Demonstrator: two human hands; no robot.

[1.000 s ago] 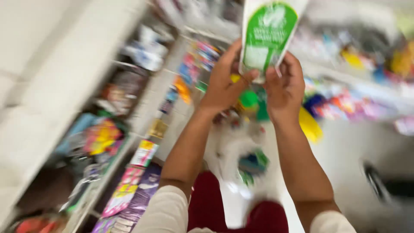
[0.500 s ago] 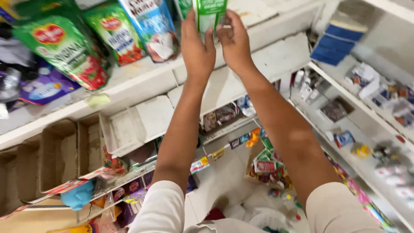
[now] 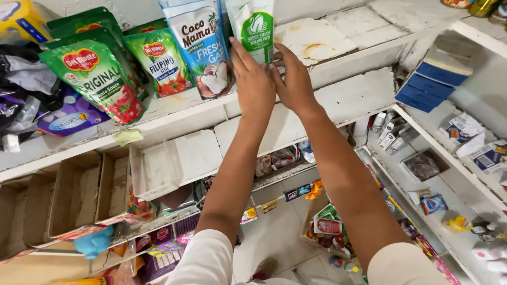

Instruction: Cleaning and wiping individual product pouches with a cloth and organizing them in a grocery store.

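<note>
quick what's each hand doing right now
Left hand: closed on the white and green pouch, standing on the top shelf.
Right hand: on the pouch's lower right edge, fingers curled against it.

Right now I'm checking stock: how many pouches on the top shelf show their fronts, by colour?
green pouches: 2
blue-and-white pouch: 1
white-and-green pouch, held by left hand and right hand: 1
Total: 4; more green ones behind are partly hidden.
</note>
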